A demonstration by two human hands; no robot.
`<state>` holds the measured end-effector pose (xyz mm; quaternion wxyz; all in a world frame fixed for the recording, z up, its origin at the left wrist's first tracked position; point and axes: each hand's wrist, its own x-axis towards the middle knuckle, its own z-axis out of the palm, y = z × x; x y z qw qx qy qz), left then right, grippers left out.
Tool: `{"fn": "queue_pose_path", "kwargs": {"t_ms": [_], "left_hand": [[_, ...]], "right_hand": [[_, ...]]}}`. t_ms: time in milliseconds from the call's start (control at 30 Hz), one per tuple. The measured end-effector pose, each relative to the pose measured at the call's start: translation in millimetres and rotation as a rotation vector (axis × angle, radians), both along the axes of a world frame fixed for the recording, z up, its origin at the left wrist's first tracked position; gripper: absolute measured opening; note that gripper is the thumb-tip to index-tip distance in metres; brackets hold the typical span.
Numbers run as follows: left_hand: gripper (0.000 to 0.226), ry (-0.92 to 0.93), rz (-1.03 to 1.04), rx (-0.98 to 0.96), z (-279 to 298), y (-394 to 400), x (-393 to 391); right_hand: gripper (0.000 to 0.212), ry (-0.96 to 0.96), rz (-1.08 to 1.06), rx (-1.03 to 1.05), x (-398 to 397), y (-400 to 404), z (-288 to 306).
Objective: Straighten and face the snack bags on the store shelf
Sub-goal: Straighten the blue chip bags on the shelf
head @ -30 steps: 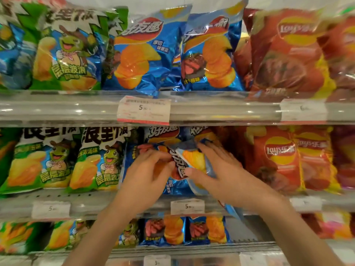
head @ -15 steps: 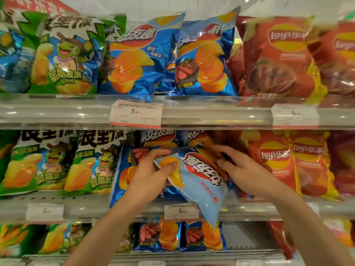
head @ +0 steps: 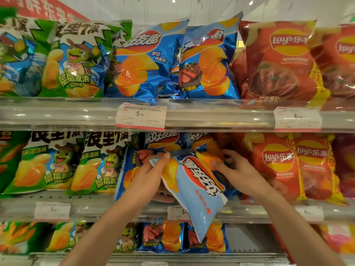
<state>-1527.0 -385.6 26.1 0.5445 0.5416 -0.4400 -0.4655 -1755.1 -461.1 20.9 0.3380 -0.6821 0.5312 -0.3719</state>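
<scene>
A light-blue chip bag (head: 197, 191) hangs upside down and tilted in front of the middle shelf (head: 92, 206), its lower end dropping past the shelf edge. My left hand (head: 151, 175) pinches its upper left corner between thumb and fingers. My right hand (head: 236, 169) reaches behind the bag, fingers curled on the blue steak-flavour bags (head: 163, 143) standing at the back of that shelf. What exactly those fingers grip is blurred.
Green frog-mascot bags (head: 99, 164) stand to the left, red Lay's bags (head: 278, 166) to the right. The top shelf (head: 211, 116) carries green, blue (head: 144, 64) and red bags. Price tags (head: 141, 117) hang on the rails. A lower shelf holds more blue bags (head: 163, 237).
The light-blue bag has been pulled out from the row and turned, so it now hangs lower and face-out upside down. My right hand let it go and moved back to the rear bags.
</scene>
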Motion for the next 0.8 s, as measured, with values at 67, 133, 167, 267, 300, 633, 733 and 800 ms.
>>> {"fn": "queue_pose_path", "kwargs": {"t_ms": [67,133,167,267,300,633,733,800], "left_hand": [[0.037,0.012,-0.016,0.013,1,0,4],[0.055,0.036,-0.023,-0.017,2,2,7],[0.062,0.057,-0.031,-0.025,2,4,8],[0.063,0.079,-0.091,-0.051,0,10,10],[0.059,0.058,-0.113,-0.063,-1,14,9],[0.06,0.021,-0.097,0.023,5,20,23],[0.054,0.014,-0.176,0.073,10,20,31],[0.051,-0.021,-0.218,0.082,12,21,33]], "right_hand": [[0.061,0.012,-0.078,-0.054,3,-4,2],[0.057,-0.01,-0.104,-0.077,6,-7,4],[0.053,-0.026,-0.107,-0.085,7,-9,4],[0.041,-0.05,-0.168,-0.147,10,-15,1],[0.039,-0.058,-0.201,-0.162,11,-17,0],[0.069,0.322,-0.149,-0.329,-1,-3,11],[0.063,0.39,0.067,-0.343,9,7,27],[0.062,0.39,0.169,-0.253,16,12,30]]}}
